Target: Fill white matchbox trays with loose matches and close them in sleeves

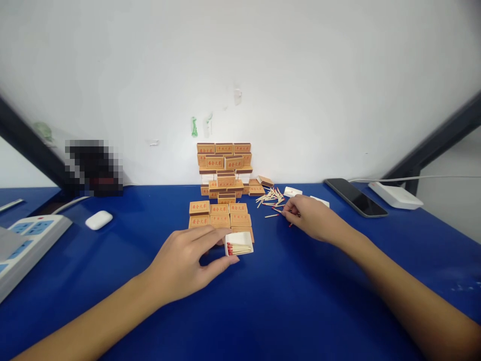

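My left hand [188, 255] holds a white matchbox tray [240, 237] between thumb and fingers. Several red-tipped matches [240, 248] lie in the tray, along its near side. Farther right, my right hand [310, 215] is pinched at the edge of a loose pile of matches [271, 197], with a match [277, 210] at its fingertips. One single match [271, 215] lies on the table just left of these fingers. Behind the tray, rows of orange matchboxes [219, 209] lie flat, partly hidden by my left hand.
A stacked structure of matchboxes [224, 163] stands against the white wall. White empty trays [292, 192] lie behind my right hand. A phone [355, 197] and a white box [395, 195] are at right; an earbud case [98, 219] and a power strip [33, 240] are at left.
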{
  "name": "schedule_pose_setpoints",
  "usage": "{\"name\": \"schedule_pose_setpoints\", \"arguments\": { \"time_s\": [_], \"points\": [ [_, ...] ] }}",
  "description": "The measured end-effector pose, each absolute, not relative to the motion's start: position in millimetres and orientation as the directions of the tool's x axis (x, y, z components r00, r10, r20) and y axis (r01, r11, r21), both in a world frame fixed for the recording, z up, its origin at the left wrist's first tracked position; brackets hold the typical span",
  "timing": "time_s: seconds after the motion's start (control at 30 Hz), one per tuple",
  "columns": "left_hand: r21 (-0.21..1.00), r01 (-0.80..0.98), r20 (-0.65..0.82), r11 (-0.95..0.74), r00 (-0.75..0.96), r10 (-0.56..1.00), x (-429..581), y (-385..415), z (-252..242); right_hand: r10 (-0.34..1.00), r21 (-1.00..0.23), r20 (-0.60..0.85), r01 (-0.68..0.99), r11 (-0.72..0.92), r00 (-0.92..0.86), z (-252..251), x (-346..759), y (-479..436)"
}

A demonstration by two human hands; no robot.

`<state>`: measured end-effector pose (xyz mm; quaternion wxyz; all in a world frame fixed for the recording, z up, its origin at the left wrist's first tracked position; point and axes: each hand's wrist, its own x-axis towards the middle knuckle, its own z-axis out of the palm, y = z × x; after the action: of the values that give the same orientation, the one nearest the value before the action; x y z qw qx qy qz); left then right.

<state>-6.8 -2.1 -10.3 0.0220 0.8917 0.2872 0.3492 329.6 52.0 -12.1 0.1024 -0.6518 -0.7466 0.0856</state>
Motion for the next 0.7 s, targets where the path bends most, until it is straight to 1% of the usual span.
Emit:
{"name": "schedule_pose_setpoints", "arguments": {
  "time_s": [0.1, 0.2, 0.27, 0.37, 0.43, 0.53, 0.6, 0.7],
  "points": [
    [0.257, 0.496, 0.601, -0.830, 0.591, 0.539, -7.5, -2.1, -11.3, 0.989, -0.256, 0.033, 0.955, 0.149, -0.145, -11.7, 334.5, 51.8],
    [0.283, 0.500, 0.582, -0.818, 0.589, 0.561, -7.0, -2.2, -11.0, 0.978, -0.281, 0.074, 0.937, 0.209, -0.196, -5.6, 333.4, 46.2],
    [0.304, 0.500, 0.566, -0.811, 0.590, 0.576, -5.9, -2.5, -10.3, 0.952, -0.341, 0.142, 0.889, 0.304, -0.271, 1.6, 323.6, 36.4],
    [0.362, 0.495, 0.531, -0.790, 0.587, 0.611, -3.9, -3.9, -9.1, 0.888, -0.453, 0.242, 0.764, 0.459, -0.390, 13.1, 294.2, 13.3],
    [0.410, 0.485, 0.503, -0.772, 0.586, 0.635, -2.8, -4.9, -8.2, 0.855, -0.513, 0.285, 0.685, 0.517, -0.432, 17.8, 271.1, -2.9],
    [0.455, 0.473, 0.483, -0.755, 0.581, 0.655, -1.6, -5.8, -6.6, 0.833, -0.614, 0.309, 0.573, 0.543, -0.458, 17.4, 246.3, -18.8],
    [0.464, 0.467, 0.483, -0.753, 0.579, 0.657, -1.3, -5.7, -5.7, 0.818, -0.627, 0.316, 0.541, 0.561, -0.481, 13.7, 240.2, -21.8],
    [0.462, 0.462, 0.488, -0.757, 0.580, 0.652, -1.4, -5.5, -5.6, 0.784, -0.552, 0.317, 0.568, 0.610, -0.534, 8.6, 242.4, -19.8]
  ]
}}
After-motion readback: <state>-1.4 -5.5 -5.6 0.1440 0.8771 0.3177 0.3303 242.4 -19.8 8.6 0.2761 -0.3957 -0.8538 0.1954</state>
